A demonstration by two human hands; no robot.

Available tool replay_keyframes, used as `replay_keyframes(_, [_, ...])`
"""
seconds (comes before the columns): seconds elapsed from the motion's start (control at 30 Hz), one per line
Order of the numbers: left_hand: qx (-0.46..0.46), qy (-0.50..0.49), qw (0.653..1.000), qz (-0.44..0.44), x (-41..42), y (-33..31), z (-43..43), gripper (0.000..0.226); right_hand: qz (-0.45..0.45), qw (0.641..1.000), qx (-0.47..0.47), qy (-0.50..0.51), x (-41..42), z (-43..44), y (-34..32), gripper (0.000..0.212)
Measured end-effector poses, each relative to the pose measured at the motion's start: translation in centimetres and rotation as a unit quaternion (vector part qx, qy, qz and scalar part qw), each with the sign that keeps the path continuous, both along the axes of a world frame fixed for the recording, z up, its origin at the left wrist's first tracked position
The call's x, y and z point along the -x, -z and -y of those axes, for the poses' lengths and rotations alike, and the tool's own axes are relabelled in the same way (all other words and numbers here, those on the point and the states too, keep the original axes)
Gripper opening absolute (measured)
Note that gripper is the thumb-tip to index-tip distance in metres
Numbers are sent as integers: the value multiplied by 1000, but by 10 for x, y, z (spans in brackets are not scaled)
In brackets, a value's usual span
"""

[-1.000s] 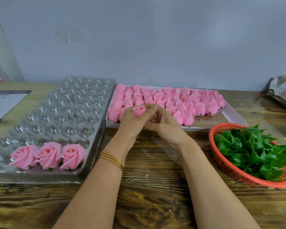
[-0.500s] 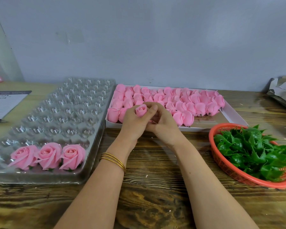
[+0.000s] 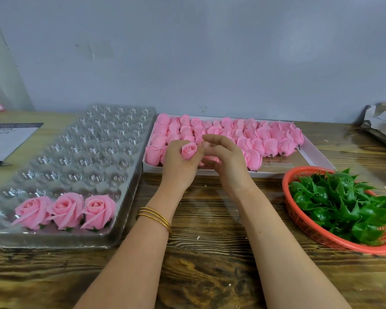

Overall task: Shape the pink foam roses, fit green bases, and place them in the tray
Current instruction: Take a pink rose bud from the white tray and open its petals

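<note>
**Bud gripped in the left hand**

Head view: I see the left hand (image 3: 180,162) curled round a pink rose bud (image 3: 189,150) at centre. The right hand (image 3: 226,160) sits just beside it at 3 o'clock, fingers loose, gripping nothing. Three finished roses (image 3: 66,210) lie in the clear tray (image 3: 94,161) at 8 o'clock. Green bases (image 3: 343,201) fill the red basket (image 3: 299,216) at 4 o'clock.

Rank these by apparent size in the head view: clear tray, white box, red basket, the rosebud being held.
1. clear tray
2. white box
3. red basket, nearer and cut off by the frame edge, so unsure against the box
4. rosebud
</note>
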State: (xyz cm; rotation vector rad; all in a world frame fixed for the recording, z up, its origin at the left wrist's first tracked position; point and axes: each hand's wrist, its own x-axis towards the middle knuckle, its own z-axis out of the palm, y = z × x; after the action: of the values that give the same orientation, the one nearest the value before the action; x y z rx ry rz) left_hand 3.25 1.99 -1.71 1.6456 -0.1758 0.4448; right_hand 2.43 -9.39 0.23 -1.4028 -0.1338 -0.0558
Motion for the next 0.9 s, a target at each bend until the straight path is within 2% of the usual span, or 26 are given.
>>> replay_keyframes(0.07, [-30, 0, 1000, 1, -1, 1, 1, 24, -2, 1000, 14, 8, 0, -2, 1, 32])
replay_keyframes(0.13, [-27, 19, 999, 0, 0, 3, 3, 16, 4, 999, 48, 13, 2, -5, 3, 37])
replay_keyframes(0.2, [-32, 27, 999, 12, 1, 3, 3, 16, 13, 997, 80, 16, 2, -5, 4, 33])
replay_keyframes(0.37, [-51, 30, 998, 38, 1, 4, 3, 29, 17, 996, 89, 17, 2, -4, 2, 29])
replay_keyframes(0.6, [-52, 41, 997, 36, -2, 7, 3, 8, 44, 994, 97, 1, 3, -6, 2, 16])
replay_keyframes(0.9, [-66, 26, 997, 12, -2, 7, 3, 10, 46, 992, 119, 19, 3, -8, 3, 17])
